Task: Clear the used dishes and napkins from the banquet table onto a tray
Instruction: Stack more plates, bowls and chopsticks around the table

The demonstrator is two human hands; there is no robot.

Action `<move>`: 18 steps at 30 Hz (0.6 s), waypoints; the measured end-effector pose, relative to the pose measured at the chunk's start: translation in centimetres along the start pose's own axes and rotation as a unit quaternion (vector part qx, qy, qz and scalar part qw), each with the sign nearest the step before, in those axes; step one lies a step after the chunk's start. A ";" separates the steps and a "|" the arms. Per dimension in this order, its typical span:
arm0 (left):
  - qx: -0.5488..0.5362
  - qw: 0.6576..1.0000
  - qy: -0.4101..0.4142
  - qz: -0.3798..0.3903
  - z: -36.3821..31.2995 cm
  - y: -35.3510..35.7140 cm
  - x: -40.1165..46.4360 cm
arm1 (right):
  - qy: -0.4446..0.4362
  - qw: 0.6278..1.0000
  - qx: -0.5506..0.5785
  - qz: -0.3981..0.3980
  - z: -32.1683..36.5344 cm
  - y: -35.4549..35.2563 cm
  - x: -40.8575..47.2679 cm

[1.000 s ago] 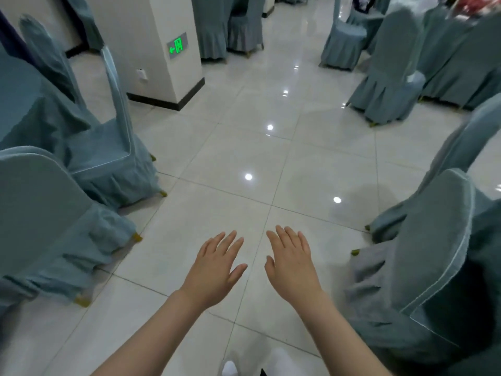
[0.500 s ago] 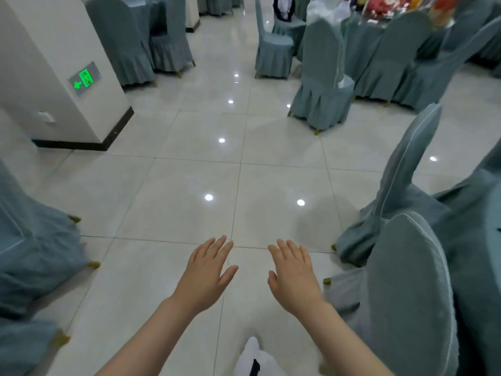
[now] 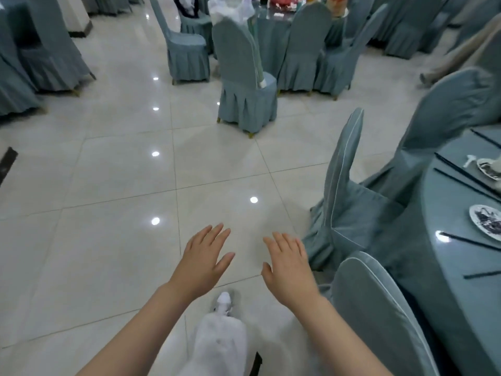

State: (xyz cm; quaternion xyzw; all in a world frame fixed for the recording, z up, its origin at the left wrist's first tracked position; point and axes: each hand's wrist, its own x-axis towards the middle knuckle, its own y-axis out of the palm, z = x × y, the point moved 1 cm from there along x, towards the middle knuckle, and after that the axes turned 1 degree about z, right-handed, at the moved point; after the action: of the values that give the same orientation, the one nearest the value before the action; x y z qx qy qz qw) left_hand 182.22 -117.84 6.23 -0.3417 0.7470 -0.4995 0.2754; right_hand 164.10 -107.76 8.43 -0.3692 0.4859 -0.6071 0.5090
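Left hand [image 3: 204, 263] and right hand [image 3: 288, 267] empty over floor, fingers straight, slightly apart; dirty plate [image 3: 486, 219] on table [image 3: 444, 202] at right looks stiff, breakable, probably slick, best gripped by rim.

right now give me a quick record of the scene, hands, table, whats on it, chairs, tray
left hand: left hand open, palm down over the floor, holds nothing
right hand: right hand open, palm down, holds nothing
table: banquet table at right edge, teal cloth
on the table: soiled plate, second dish, white spoon, dark chopsticks
chairs: covered chair and nearest chair between person and table
tray: none in view
napkins: cannot tell
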 end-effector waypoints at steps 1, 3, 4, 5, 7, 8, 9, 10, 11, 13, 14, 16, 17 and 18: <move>-0.003 1.000 0.017 0.004 -0.2 -0.1 2.3 | 0.014 1.000 -0.001 -0.003 -0.9 -0.3 1.3; -0.007 0.999 0.050 0.017 -0.7 -0.5 6.8 | 0.045 0.999 -0.002 -0.011 -2.7 -1.1 4.1; -0.006 0.997 0.068 0.023 -1.0 -0.8 9.2 | 0.063 0.998 -0.002 -0.016 -3.6 -1.6 5.5; -0.004 0.996 0.086 0.029 -1.3 -1.3 11.6 | 0.081 0.996 -0.001 -0.023 -4.3 -2.2 6.9; -0.001 0.992 0.124 0.037 -2.0 -2.2 16.4 | 0.112 0.993 0.004 -0.046 -5.8 -3.3 9.9; 0.002 0.989 0.143 0.041 -2.3 -2.5 18.6 | 0.127 0.990 0.004 -0.054 -6.6 -3.8 11.3; 0.006 0.986 0.160 0.047 -2.6 -2.8 20.7 | 0.144 0.988 0.003 -0.057 -7.4 -4.2 12.5; 0.011 0.983 0.176 0.053 -2.9 -2.9 22.8 | 0.164 0.984 0.006 -0.062 -8.2 -4.5 13.8; 0.015 0.980 0.191 0.057 -3.3 -3.0 24.8 | 0.184 0.980 0.011 -0.072 -9.1 -4.8 15.0; 0.023 0.972 0.221 0.069 -4.3 -2.9 28.6 | 0.223 0.971 0.023 -0.085 -10.7 -5.1 16.8; 0.022 0.969 0.234 0.073 -4.8 -2.7 30.0 | 0.238 0.967 0.026 -0.090 -11.4 -5.2 17.4; 0.015 0.962 0.257 0.088 -6.2 -2.2 32.6 | 0.268 0.958 0.027 -0.095 -13.0 -5.4 18.1; 0.010 0.959 0.269 0.093 -7.2 -2.0 33.8 | 0.283 0.954 0.028 -0.095 -13.8 -5.6 18.3; 0.005 0.954 0.282 0.098 -8.3 -1.8 35.0 | 0.297 0.950 0.032 -0.094 -14.8 -5.8 18.6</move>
State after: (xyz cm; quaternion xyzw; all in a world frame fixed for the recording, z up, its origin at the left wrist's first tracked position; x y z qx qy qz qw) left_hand 154.92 -141.16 8.30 -0.1106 0.8213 -0.5500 0.1033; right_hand 144.78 -122.69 9.43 -0.1993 0.5586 -0.7496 0.2938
